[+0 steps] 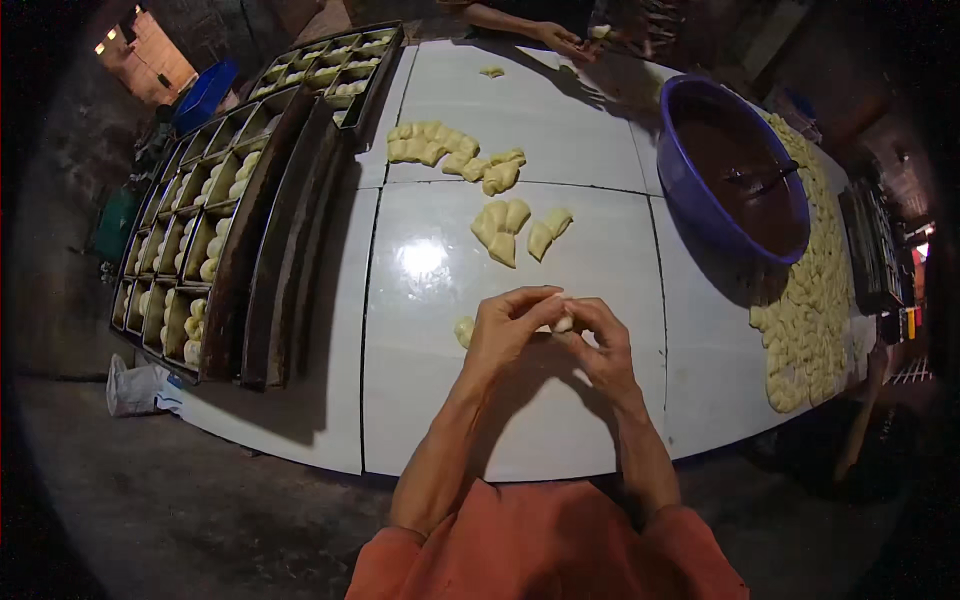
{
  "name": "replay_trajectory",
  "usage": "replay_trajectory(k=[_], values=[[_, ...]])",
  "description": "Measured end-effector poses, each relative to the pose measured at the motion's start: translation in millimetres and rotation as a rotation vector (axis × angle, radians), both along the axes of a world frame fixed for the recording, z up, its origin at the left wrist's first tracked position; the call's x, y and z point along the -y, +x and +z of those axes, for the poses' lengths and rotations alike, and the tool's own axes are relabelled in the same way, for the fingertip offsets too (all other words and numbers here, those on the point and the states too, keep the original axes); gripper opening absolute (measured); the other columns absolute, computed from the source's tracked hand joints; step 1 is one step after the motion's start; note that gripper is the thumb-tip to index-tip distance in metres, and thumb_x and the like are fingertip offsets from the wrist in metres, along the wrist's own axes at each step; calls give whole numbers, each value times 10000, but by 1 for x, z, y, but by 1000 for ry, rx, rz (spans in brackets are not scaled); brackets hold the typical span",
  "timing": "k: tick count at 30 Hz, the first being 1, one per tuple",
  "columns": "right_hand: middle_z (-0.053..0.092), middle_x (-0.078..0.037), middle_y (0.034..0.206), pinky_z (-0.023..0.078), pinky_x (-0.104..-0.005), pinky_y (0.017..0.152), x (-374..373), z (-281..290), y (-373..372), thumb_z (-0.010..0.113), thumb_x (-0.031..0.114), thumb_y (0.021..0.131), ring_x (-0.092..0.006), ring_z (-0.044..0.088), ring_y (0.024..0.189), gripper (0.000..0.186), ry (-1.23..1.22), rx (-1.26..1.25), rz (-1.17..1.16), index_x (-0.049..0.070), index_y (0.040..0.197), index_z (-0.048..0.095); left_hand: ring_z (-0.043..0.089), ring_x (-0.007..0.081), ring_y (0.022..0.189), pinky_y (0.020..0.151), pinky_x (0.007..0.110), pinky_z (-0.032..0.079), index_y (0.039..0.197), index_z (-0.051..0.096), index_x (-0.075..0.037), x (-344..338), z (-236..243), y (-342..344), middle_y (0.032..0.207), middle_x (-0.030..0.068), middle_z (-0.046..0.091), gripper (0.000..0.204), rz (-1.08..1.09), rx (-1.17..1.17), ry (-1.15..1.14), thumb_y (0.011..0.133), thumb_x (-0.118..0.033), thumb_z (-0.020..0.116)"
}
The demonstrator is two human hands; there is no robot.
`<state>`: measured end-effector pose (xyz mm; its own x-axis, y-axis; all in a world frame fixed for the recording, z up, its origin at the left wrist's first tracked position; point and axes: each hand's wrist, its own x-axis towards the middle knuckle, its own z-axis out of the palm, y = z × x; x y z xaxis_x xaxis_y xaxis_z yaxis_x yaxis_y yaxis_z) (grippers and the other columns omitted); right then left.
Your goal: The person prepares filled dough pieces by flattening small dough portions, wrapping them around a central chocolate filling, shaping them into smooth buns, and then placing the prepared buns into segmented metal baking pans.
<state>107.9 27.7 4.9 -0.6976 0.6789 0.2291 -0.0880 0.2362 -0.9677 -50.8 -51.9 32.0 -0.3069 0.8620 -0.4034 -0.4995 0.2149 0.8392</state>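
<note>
At the middle of the white tiled table, my left hand and my right hand meet with fingers bent round a small pale piece of dough. A dough ball lies just left of my left hand, partly behind it. Farther up the table are two cut dough clusters, a longer group of pieces and a small scrap.
Compartmented metal trays of dough balls line the left side. A purple basin of brown liquid and a mass of dough pieces fill the right. Another person's hands are at the far edge; another arm is at right.
</note>
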Motion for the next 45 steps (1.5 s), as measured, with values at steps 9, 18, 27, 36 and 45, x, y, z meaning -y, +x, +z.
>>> replay_trajectory(k=[9,18,27,36,45], values=[[573,-121,1186,497,-352,895,19,-3,-19,701,75,923,-176,571,1060,264,-74,-227,-259,59,1167,602,696,159,847,775,305,601,1079,692,28,1,-18,0,993,120,712,203,-79,-61,149,910,-83,678],[581,-57,755,457,-301,556,2,-31,-13,749,178,904,-150,542,647,227,336,-53,-423,34,865,577,601,85,763,674,247,515,1149,699,30,14,-13,18,902,42,684,257,-152,-175,184,936,-107,656],[652,-99,970,539,-292,782,25,0,4,696,102,918,-178,650,877,193,32,140,-61,0,1078,662,678,157,820,724,258,553,1103,672,42,28,-53,16,969,114,704,272,2,183,-42,954,-185,677],[697,-162,935,531,-360,748,7,-20,7,610,181,957,-271,684,824,233,-116,662,-10,-18,1047,691,658,324,990,770,432,542,1205,680,-122,47,-37,27,1164,159,612,288,-238,-1172,-115,954,-253,624],[601,-135,1301,533,-383,857,-127,-42,-63,582,85,901,-280,656,986,383,892,491,-243,74,1283,607,642,346,962,757,464,535,1189,650,-76,10,-43,27,1185,173,616,298,-171,-1304,-83,937,-234,632]])
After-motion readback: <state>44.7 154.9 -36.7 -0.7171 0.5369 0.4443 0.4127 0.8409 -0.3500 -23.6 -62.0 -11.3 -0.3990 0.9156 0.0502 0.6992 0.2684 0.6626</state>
